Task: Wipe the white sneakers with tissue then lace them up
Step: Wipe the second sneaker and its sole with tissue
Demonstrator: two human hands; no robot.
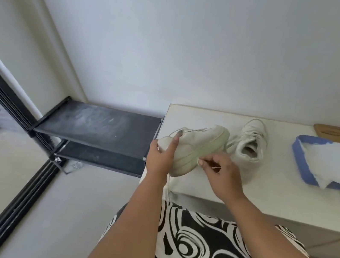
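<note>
Now left hand (160, 156) gripping tilted sneaker (192, 150), right hand (222, 176) pinching its lace (214, 167).

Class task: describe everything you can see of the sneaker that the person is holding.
The held sneaker is off-white, leather-like, with a thick pale sole turned toward the camera. It is tipped on its side above the near left corner of the white table. The left hand grips its heel end, one finger over the collar. The right hand pinches a thin white lace beside the sole.
</note>
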